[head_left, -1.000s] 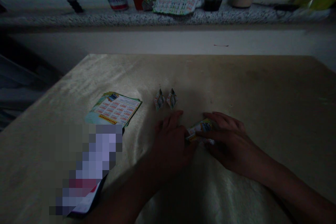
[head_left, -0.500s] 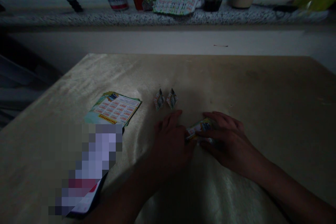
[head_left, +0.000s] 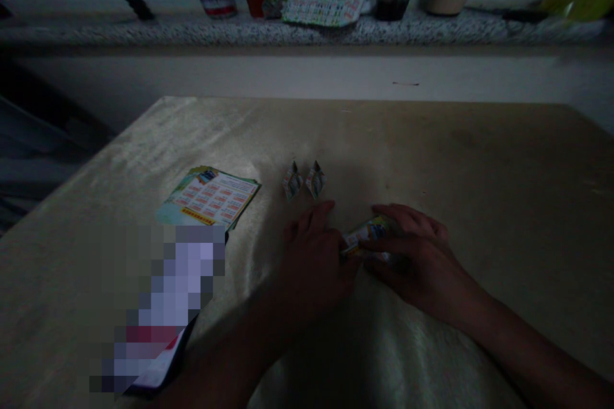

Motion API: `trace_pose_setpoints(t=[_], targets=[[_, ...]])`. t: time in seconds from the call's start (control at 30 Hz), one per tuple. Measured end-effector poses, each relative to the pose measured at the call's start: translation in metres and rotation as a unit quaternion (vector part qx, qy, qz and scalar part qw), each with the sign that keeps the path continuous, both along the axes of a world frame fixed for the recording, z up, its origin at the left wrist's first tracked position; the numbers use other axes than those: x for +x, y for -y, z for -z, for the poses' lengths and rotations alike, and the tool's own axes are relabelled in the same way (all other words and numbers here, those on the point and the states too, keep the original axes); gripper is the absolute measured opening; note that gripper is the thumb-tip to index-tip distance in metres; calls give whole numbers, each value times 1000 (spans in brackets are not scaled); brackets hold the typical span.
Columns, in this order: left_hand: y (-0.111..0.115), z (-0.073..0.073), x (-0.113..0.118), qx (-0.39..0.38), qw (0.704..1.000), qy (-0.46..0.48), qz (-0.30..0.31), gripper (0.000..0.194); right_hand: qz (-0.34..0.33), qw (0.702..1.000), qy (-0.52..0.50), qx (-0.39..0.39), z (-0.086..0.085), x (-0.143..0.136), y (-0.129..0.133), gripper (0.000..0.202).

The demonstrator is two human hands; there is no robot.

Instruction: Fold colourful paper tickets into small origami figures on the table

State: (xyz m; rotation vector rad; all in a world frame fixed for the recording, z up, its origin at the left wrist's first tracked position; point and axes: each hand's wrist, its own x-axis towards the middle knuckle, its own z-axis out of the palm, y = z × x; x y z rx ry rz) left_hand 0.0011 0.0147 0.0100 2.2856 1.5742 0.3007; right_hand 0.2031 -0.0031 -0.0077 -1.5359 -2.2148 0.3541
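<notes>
Touching a printed card (head_left: 357,239) on the table (head_left: 432,153), the left hand (head_left: 316,259) is covering its left end and the right hand (head_left: 422,255) is resting over its right part – whether either one is pinching it, I cannot tell. Beyond the left hand, two small folded papers (head_left: 316,180) are sitting side by side; left of them a card stack (head_left: 213,197) is lying near a phone (head_left: 156,374)

Small printed paper (head_left: 365,235), white, yellow, green and blue, folded into a narrow strip, lying at 4 o'clock from the view's centre, long side slanting from 8 toward 2 o'clock, both ends partly covered
</notes>
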Motion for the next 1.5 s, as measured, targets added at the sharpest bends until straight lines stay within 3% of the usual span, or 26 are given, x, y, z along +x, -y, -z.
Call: trace_pose_setpoints(t=[0.67,0.8,1.5], targets=[[-6,-8,-12,-43,998,22,-29,1,8,1000,6,-5,0,0,0,25],[-8,-6,-14,-47,998,34,-27,5,7,1000,5,-4,0,0,0,25],[-1,0,-8,18,998,40,-33,7,51,998,-17,24,4,-11,2,13]])
